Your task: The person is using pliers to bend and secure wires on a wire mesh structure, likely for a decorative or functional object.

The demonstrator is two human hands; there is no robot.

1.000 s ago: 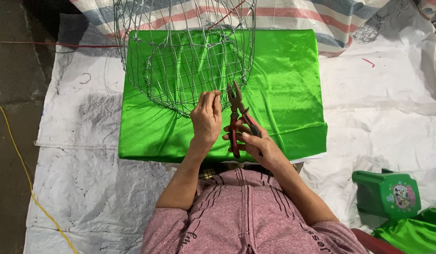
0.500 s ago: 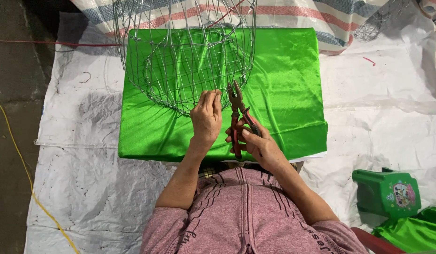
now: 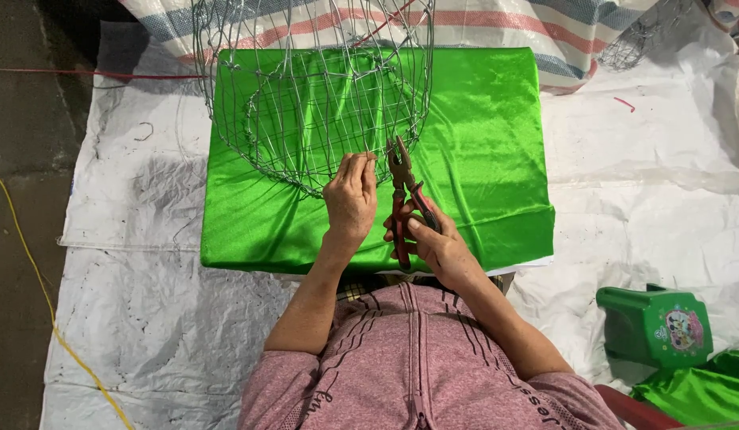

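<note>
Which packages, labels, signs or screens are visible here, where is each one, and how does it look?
Round sticker: on the side of the green plastic stool at lower right; a colourful cartoon picture, mostly red and pink.
No packages, signs or screens are in view.

Round wire-mesh frame (image 3: 313, 103) rests on green cloth, near rim pinched; red-handled pliers (image 3: 403, 199) held upright, tip at rim.
</note>
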